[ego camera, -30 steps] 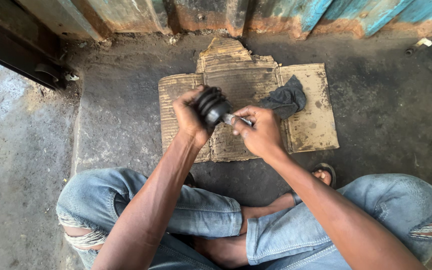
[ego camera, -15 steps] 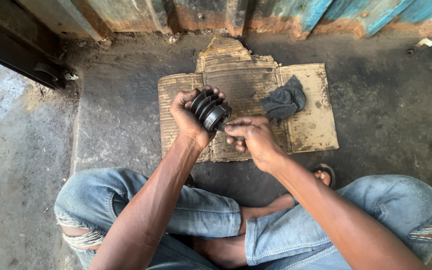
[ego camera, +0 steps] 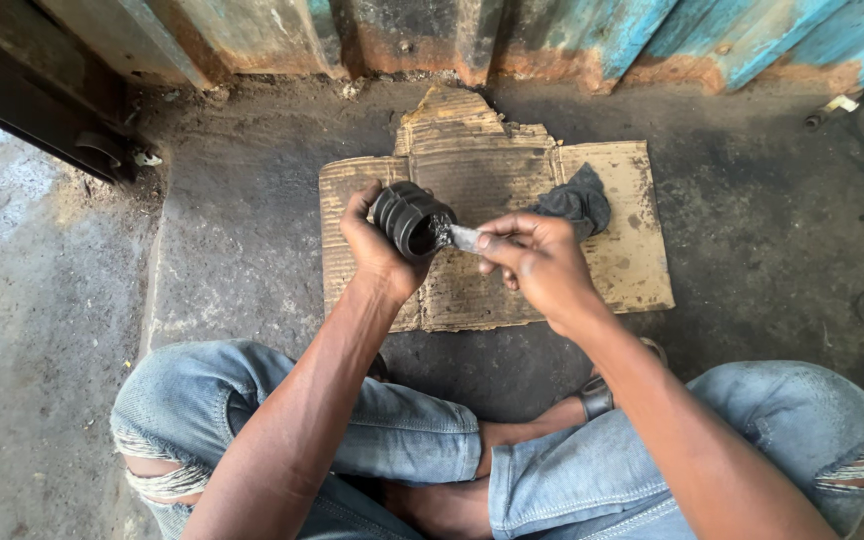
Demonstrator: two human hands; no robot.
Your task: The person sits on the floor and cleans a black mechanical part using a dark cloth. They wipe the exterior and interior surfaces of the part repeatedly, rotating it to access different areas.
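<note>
Now seated cross-legged on the floor [ego camera: 232,230], we hold the work above a stained sheet of cardboard [ego camera: 632,270].

- Left hand [ego camera: 377,245]: grip closed around a black ribbed rubber boot [ego camera: 407,215], held in the air just above the cardboard's 9 o'clock side, open mouth turned toward 3 o'clock.
- Right hand [ego camera: 542,260]: fingers pinched shut on a small flat metal blade [ego camera: 464,238], its tip at the boot's mouth, where dark grease shows.
- Dark rag [ego camera: 572,200] lies on the cardboard at about 1 o'clock from the right hand, near but apart from it.
- Loose rings and parts sit well apart, at the 3 o'clock edge of the floor.

Judgement on doing this well: keep the boot steady and its mouth facing the blade, work the flat edge along the inner wall rather than the point, so the rubber is not nicked, and stay over the cardboard so any grease drops there.
</note>
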